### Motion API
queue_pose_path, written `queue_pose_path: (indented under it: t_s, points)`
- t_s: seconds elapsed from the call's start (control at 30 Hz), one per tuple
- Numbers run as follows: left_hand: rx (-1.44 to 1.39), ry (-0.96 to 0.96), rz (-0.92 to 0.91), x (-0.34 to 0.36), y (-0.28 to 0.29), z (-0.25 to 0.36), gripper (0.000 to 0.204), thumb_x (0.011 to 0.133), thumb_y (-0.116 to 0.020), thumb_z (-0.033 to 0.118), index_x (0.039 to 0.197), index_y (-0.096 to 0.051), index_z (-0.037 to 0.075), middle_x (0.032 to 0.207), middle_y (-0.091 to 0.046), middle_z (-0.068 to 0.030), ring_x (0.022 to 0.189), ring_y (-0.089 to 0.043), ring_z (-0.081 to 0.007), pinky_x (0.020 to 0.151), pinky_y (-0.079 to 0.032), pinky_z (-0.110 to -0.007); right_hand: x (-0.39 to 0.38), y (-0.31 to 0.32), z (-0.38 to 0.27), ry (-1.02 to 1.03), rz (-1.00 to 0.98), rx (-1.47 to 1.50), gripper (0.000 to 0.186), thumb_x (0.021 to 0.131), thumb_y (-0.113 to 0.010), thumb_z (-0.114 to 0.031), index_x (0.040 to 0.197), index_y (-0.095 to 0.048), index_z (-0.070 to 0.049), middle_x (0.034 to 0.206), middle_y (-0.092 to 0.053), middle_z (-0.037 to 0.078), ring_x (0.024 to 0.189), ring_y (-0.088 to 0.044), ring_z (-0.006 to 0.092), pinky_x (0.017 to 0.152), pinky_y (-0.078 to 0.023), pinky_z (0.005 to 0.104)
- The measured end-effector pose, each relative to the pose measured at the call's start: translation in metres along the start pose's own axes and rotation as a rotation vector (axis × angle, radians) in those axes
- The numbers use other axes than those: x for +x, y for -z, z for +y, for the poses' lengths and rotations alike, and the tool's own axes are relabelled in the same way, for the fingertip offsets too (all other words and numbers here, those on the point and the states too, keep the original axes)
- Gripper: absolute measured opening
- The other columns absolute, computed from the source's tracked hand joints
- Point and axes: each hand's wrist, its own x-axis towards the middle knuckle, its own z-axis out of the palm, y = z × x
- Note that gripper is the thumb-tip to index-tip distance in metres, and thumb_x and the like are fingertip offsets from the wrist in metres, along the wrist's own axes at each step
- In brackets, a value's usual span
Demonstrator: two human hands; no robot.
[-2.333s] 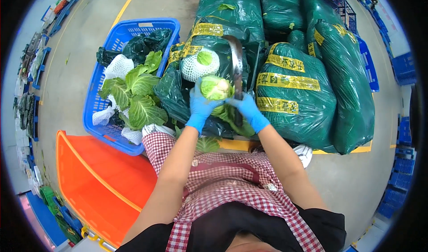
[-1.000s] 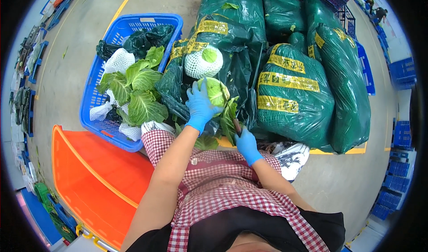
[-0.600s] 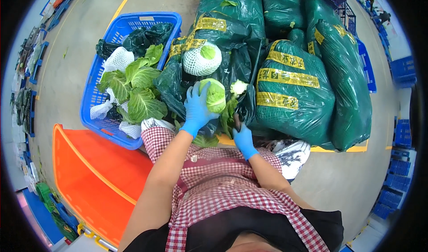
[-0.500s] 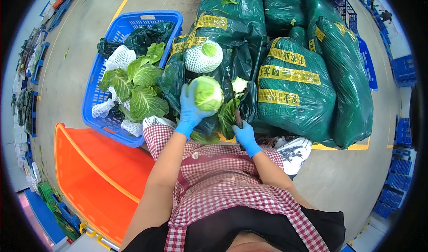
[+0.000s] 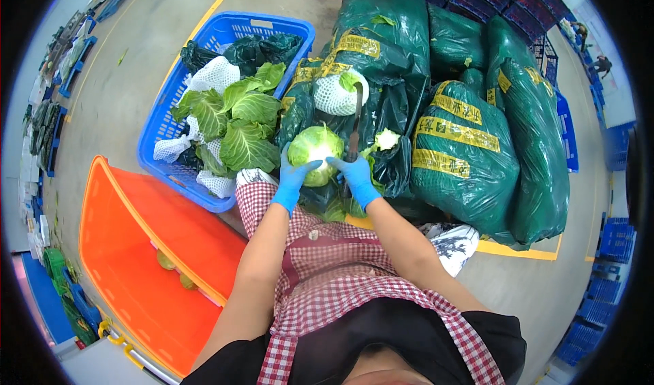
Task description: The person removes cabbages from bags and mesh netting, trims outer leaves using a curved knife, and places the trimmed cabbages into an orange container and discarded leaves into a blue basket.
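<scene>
A pale green cabbage (image 5: 315,143) is between my gloved hands, above an opened dark green bag. My left hand (image 5: 291,179), in a blue glove, grips its left side with the thumb across the front. In my blue-gloved right hand (image 5: 357,181) is a knife (image 5: 353,145), its brown handle upright and its blade pointing away from me. The right thumb reaches the cabbage's right side. Just beyond, another cabbage in a white foam net (image 5: 334,98) rests on the bag. A pale cut stem piece (image 5: 386,139) with leaf lies right of the knife.
At the left stands a blue basket (image 5: 158,106) with loose cabbage leaves (image 5: 248,145), foam nets and dark plastic. An orange bin (image 5: 116,249) holds a few round yellowish-green things nearer me. Full green bags with yellow tape (image 5: 470,160) crowd the right side; dark crates are stacked behind.
My right hand has come up and left to the cabbage, its knife now upright. The cabbage has turned and sits lower between both hands. The whole view has shifted.
</scene>
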Motion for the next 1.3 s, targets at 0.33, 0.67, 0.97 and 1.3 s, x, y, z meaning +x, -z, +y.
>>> queue_pose_path:
  t_s: [0.33, 0.67, 0.97, 1.3]
  points:
    - [-0.762, -0.027, -0.161, -0.020, 0.018, 0.016, 0.080, 0.068, -0.067, 0.011, 0.139, -0.029, 0.008, 0.131, -0.044, -0.0149, 0.118, -0.046, -0.0310, 0.099, -0.040, -0.042, -0.067, -0.010, -0.117, 0.403, -0.089, -0.335, 0.043, 0.064, -0.068, -0.012, 0.104, -0.058, 0.002, 0.071, -0.058, 0.001, 0.059, -0.050, 0.0060, 0.055, -0.043, 0.0227]
    - [-1.234, -0.297, -0.277, -0.030, 0.052, 0.066, 0.060, 0.090, -0.038, 0.050, 0.138, -0.033, 0.015, 0.140, -0.037, -0.0074, 0.128, -0.035, -0.0281, 0.106, -0.029, -0.046, -0.042, -0.022, -0.210, 0.295, -0.353, 0.045, 0.031, 0.069, -0.060, -0.004, 0.099, -0.059, 0.001, 0.082, -0.062, 0.006, 0.066, -0.060, 0.0156, 0.064, -0.049, 0.0280]
    - [-1.145, -0.479, -0.310, -0.062, 0.106, 0.112, 0.055, 0.093, -0.034, 0.044, 0.137, -0.034, 0.011, 0.138, -0.040, -0.0115, 0.123, -0.041, -0.0297, 0.102, -0.035, -0.047, -0.016, -0.159, -0.242, 0.285, -0.543, -0.356, 0.034, 0.077, -0.071, -0.027, 0.096, -0.063, 0.000, 0.069, -0.060, 0.003, 0.059, -0.054, 0.0100, 0.055, -0.043, 0.0237]
    - [-0.985, -0.438, -0.286, -0.062, 0.134, 0.161, 0.047, 0.096, -0.035, 0.039, 0.131, -0.042, 0.009, 0.127, -0.051, -0.0107, 0.110, -0.053, -0.0277, 0.092, -0.046, -0.046, -0.079, -0.162, -0.184, 0.330, -0.588, -0.040, 0.034, 0.076, -0.073, -0.019, 0.098, -0.062, 0.003, 0.085, -0.063, 0.003, 0.074, -0.057, 0.0082, 0.068, -0.047, 0.0243]
